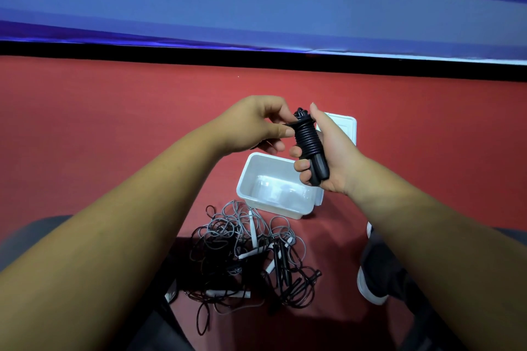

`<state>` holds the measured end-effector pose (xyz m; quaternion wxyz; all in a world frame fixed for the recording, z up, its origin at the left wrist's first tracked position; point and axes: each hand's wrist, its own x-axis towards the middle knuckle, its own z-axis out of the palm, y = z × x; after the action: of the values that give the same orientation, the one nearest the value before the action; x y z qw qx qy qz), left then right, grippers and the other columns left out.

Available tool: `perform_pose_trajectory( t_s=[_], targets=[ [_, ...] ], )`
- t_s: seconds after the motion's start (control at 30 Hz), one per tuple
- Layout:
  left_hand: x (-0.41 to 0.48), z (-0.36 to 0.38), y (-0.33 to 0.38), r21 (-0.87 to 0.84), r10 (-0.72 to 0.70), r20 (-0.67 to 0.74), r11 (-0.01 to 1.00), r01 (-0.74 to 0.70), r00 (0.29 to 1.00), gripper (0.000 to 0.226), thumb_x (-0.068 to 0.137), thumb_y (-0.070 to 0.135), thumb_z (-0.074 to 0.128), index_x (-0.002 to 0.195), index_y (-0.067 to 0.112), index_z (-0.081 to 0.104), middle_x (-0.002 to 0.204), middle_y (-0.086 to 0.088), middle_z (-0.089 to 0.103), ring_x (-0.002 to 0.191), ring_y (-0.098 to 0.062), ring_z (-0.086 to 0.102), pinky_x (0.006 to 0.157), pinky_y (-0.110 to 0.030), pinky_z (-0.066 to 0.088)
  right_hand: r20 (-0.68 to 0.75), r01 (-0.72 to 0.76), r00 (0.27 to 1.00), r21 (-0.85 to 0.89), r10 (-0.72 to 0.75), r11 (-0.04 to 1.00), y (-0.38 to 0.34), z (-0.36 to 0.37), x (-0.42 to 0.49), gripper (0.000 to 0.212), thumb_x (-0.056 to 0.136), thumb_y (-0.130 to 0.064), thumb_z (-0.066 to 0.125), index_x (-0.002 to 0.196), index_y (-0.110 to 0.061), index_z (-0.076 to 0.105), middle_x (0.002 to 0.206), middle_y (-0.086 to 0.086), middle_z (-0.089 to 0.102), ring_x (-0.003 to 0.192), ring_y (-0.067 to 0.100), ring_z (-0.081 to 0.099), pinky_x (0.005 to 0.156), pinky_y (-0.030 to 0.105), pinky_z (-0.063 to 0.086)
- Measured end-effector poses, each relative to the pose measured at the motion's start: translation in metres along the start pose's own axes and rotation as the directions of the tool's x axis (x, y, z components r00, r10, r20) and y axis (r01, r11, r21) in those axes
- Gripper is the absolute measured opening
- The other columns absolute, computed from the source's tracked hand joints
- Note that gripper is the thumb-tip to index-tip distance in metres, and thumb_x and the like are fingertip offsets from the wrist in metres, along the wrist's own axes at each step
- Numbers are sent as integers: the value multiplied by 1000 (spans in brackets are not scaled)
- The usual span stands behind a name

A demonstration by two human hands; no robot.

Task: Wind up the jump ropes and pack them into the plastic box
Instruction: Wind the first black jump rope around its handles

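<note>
The head camera looks down on a white plastic box sitting open on the red floor. Just above the box, both hands are raised close together around one black jump rope. Its cord is wound in tight coils round its two black handles, whose ends poke out below the coils. The right hand is clamped on this bundle, with the fingers curled round the handles and lower coils and the thumb raised beside the top of the winding. The left hand pinches the cord at the top of the coils between thumb and fingers. The bundle is held roughly upright in the air over the far right corner of the box, clear of its rim.

Beyond the box on its far right side lies a white lid, partly hidden by the right hand. On the near side of the box, just beside its front wall, lies a tangled pile of ropes, black and grey cords mixed with white and black handles. To the near right of the box is a dark shoe with a white sole. Well beyond the box, past a black strip, hangs a blue banner with pale shapes
</note>
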<state>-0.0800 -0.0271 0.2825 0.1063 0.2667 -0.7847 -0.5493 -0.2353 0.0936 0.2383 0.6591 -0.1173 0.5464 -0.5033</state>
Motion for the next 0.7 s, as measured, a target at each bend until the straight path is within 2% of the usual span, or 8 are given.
perform_pose_trajectory(
  t_s=[0.07, 0.2, 0.3, 0.37, 0.47, 0.6, 0.7],
  targets=[
    [0, 0, -2, -34, -4, -6, 999, 4, 1000, 15, 95, 7, 75, 108, 2, 69, 88, -8, 64, 65, -17, 63, 57, -29, 54, -21, 4, 1000, 0, -4, 1000, 0, 0, 0, 62, 83, -86, 58, 101, -27, 63, 74, 0, 53, 52, 17, 42, 51, 24, 30],
    [3, -2, -7, -68, -80, -14, 995, 79, 997, 22, 93, 25, 79, 97, 5, 69, 86, -6, 74, 61, -16, 51, 52, -26, 39, -41, 18, 999, -12, -18, 1000, -1, 3, -2, 60, 86, -79, 55, 102, -22, 67, 72, -1, 51, 50, 16, 38, 51, 25, 28],
    [2, -3, -9, -51, -145, 18, 988, 146, 989, 24, 94, 32, 77, 83, 14, 64, 70, 2, 65, 54, -13, 44, 51, -24, 33, -52, 24, 998, -69, -28, 997, -3, 5, -4, 60, 90, -75, 51, 101, -17, 65, 70, 0, 51, 48, 17, 38, 51, 24, 27],
    [2, -5, -12, -86, -170, 36, 981, 173, 985, 29, 96, 37, 73, 81, 15, 60, 63, 5, 55, 52, -12, 40, 50, -24, 30, -71, 33, 997, -92, -39, 995, -4, 6, -5, 59, 91, -72, 49, 97, -15, 64, 70, 1, 51, 47, 18, 39, 51, 24, 28],
    [2, -8, -21, -202, -203, 47, 957, 208, 978, 26, 99, 40, 69, 94, 15, 64, 70, 5, 48, 55, -11, 37, 51, -23, 30, -86, 49, 995, -93, -57, 994, -6, 6, -4, 56, 92, -70, 48, 93, -16, 64, 70, 2, 51, 47, 19, 38, 52, 24, 29],
    [5, -10, -29, -425, -231, 42, 876, 226, 972, 7, 102, 17, 65, 97, 14, 70, 77, 1, 47, 61, -11, 38, 54, -21, 38, -91, 67, 993, -93, -75, 993, -7, 5, -2, 53, 92, -64, 44, 90, -16, 65, 70, 4, 51, 48, 19, 37, 52, 24, 29],
    [10, -10, -33, -494, -298, -8, 831, 256, 954, 14, 101, 8, 63, 107, 12, 75, 76, 3, 54, 61, -8, 48, 56, -19, 50, -84, 86, 992, -121, -96, 989, -6, 5, -3, 51, 94, -59, 41, 91, -15, 66, 70, 5, 52, 48, 19, 37, 53, 24, 29]
  ],
)
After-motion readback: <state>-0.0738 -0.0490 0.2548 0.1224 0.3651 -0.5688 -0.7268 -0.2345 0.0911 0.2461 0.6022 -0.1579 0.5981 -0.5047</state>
